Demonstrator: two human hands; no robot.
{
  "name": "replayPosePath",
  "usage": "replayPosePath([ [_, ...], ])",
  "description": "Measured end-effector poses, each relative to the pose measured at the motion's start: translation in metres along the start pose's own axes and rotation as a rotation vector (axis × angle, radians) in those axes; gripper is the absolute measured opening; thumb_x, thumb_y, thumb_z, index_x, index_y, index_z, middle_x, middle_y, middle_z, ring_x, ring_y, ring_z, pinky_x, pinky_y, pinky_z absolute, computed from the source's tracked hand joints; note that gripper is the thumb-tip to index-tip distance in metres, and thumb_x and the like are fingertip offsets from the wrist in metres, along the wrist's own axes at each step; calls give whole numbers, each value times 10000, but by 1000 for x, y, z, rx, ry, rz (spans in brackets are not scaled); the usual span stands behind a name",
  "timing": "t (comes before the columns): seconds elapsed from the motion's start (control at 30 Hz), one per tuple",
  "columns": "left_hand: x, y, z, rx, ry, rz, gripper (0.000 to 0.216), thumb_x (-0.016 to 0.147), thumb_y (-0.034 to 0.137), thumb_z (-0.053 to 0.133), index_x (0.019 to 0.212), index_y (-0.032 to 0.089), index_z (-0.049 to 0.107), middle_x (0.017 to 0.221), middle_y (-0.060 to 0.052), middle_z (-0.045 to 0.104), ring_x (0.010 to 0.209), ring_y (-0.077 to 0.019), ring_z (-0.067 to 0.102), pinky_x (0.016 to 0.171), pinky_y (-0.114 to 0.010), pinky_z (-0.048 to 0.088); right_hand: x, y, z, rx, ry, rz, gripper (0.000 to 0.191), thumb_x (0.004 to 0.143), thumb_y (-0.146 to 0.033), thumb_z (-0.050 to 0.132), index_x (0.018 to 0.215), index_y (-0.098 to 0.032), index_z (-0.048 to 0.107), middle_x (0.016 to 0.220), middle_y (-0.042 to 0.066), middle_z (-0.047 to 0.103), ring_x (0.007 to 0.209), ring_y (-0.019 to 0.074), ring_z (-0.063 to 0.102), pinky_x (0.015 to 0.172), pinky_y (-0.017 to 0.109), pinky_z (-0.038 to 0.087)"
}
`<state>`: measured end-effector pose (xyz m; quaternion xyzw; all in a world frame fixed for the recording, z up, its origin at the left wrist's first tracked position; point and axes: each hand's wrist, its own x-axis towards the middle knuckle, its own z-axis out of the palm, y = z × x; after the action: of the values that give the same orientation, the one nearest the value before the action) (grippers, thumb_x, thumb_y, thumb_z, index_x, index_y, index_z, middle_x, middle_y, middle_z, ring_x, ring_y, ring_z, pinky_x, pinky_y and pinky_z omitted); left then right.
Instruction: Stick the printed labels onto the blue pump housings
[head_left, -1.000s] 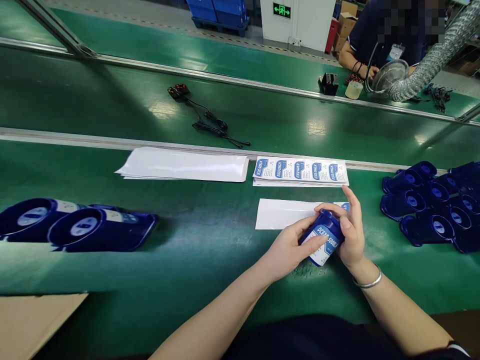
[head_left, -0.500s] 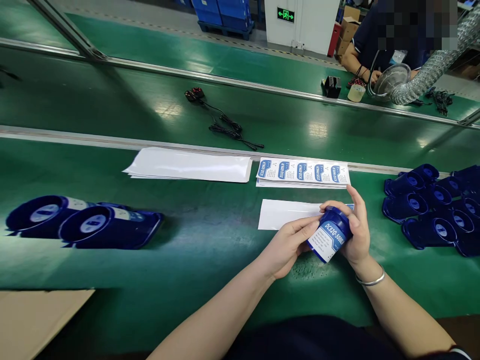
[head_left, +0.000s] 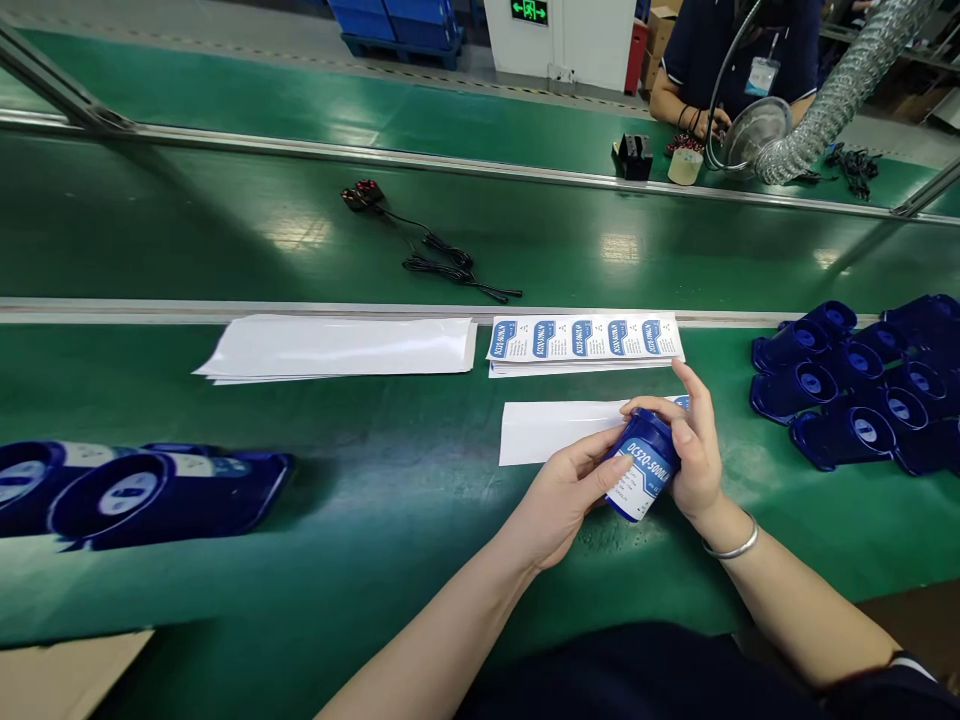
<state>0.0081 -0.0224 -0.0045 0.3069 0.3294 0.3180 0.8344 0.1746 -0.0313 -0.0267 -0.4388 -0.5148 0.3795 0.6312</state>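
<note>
A dark blue plastic part with a white and blue label on its round body sits between both my hands, just above the green belt. My left hand grips it from the left, thumb on the label. My right hand wraps it from the right, fingers curled over the top. Behind them lies a white backing strip and a sheet of blue and white labels.
Several unlabelled blue parts are heaped at the right. Labelled blue parts lie at the left. White sheets lie by the metal rail. A black cable rests on the far belt. Another person works at the far right, near a flexible hose.
The blue part has stayed between both hands, turned slightly. My view has shifted, so everything sits a little more to the left and lower.
</note>
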Motion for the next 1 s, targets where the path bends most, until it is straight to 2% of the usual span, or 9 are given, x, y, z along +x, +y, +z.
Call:
replayPosePath([
  [0.17,-1,-8,5,121,8,88,539,816,337,800,1324,235,650,1333,-85,663,1231,-294,586,1039,-400,460,-1,1,0,-50,-1,4,566,984,-501,508,1472,-254,362,1011,82,724,1005,302,699,910,530,531],
  [0.3,-2,-15,6,272,80,106,707,733,307,863,1381,257,587,1265,-79,680,1076,-280,640,860,-363,534,-1,4,-1,-33,-39,-10,597,976,-503,531,1484,-258,335,1034,82,720,1026,297,689,916,522,525],
  [0.37,-2,-14,6,232,67,89,735,709,306,880,1382,261,590,1260,-81,680,1065,-281,642,835,-354,538,0,5,-2,3,-60,4,624,960,-517,553,1483,-261,327,1048,81,717,1019,295,683,917,516,516],
  [0.47,-1,-6,5,43,14,32,610,780,402,824,1340,241,643,1320,-111,656,1154,-303,616,888,-373,539,4,5,-4,94,-47,28,647,942,-541,546,1479,-255,324,1048,80,718,966,287,679,902,509,508],
  [0.53,-1,-2,4,-58,-8,-18,515,854,459,741,1312,234,669,1330,-133,649,1146,-308,621,836,-381,566,6,4,-5,153,-29,36,647,936,-543,525,1476,-245,327,1045,82,723,952,286,675,892,504,508],
  [0.6,-1,0,3,-104,-17,-49,468,876,441,721,1297,240,680,1321,-137,654,1105,-296,636,780,-376,588,7,3,-6,182,-25,40,653,928,-538,524,1475,-241,329,1044,84,728,953,287,673,891,503,508],
  [0.73,-1,-1,2,-115,-11,-48,439,861,390,753,1270,243,698,1284,-127,674,1039,-257,650,772,-368,602,7,4,-7,170,-20,44,634,932,-521,529,1470,-244,339,1032,75,734,914,275,683,898,503,512],
  [1.0,-2,-2,3,-45,51,-44,451,873,383,736,1299,245,677,1284,-126,667,1067,-282,643,793,-393,589,6,5,-5,143,13,75,626,962,-521,515,1486,-235,329,1019,90,743,986,302,705,897,540,543],
])
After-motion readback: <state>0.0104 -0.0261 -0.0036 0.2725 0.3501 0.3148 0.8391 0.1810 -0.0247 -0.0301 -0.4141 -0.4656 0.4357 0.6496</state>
